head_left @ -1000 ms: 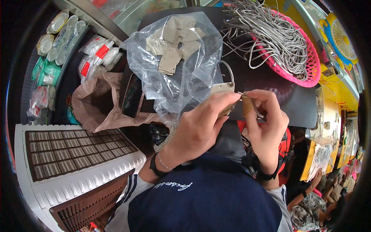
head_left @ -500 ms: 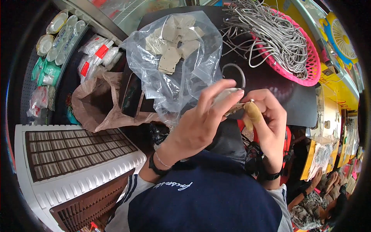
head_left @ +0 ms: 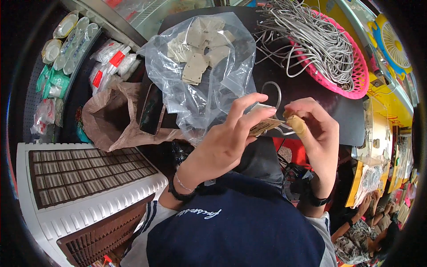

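Observation:
My left hand (head_left: 222, 149) grips a small beige tag (head_left: 263, 127) between thumb and fingers, just above my lap at the table's near edge. A thin grey cord (head_left: 279, 95) loops up behind the fingers, and part of it shows below the tag. My right hand (head_left: 324, 142) is closed beside the tag's right end, its thumb wrapped in a tan finger cover (head_left: 297, 125). The thumb and forefinger pinch at the tag's tip; what exactly they hold there is too small to make out. Beyond my left hand, a clear plastic bag (head_left: 182, 95) contains several beige tags (head_left: 195, 69).
A pink basket (head_left: 362, 75) heaped with grey cords (head_left: 318, 49) stands at the table's far right. A phone (head_left: 152, 109) and a brown sack (head_left: 104, 115) lie left of the bag. A white air cooler (head_left: 89, 178) fills the lower left. Another person (head_left: 360, 236) is at lower right.
My right hand has shifted slightly right and turned. More of the tag shows between my hands, and the cord loop has moved a little.

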Demonstrator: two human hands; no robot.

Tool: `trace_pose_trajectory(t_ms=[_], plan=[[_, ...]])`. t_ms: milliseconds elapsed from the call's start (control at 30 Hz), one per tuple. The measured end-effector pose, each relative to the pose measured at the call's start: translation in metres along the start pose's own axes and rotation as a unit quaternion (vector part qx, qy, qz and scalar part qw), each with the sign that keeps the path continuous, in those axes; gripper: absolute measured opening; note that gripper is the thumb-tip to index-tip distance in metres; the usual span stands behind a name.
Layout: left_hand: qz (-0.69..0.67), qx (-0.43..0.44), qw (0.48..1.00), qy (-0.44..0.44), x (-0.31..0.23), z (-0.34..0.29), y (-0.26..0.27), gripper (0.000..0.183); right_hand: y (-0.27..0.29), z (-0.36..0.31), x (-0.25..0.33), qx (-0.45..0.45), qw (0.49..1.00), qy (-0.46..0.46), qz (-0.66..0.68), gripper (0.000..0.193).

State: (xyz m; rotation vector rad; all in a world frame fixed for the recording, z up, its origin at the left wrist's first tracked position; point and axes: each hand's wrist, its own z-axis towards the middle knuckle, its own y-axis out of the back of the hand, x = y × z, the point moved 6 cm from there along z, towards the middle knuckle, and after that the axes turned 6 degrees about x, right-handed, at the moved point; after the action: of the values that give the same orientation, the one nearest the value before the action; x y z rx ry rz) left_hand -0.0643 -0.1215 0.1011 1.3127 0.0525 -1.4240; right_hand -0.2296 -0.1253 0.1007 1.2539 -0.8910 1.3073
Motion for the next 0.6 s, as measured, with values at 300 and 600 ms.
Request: trace_pose_trajectory(t_ms=[300, 600], plan=[[0.048, -0.006, 0.999, -0.001, 0.000, 0.000, -0.001, 0.057, -0.005, 0.001, -0.008, 0.065, 0.996, -0.050, 0.032, 0.016], [0.038, 0.010, 0.999, 0.029, 0.002, -0.002, -0.005, 0.064, -0.008, -0.001, -0.022, 0.147, 0.973, -0.114, 0.138, 0.013]])
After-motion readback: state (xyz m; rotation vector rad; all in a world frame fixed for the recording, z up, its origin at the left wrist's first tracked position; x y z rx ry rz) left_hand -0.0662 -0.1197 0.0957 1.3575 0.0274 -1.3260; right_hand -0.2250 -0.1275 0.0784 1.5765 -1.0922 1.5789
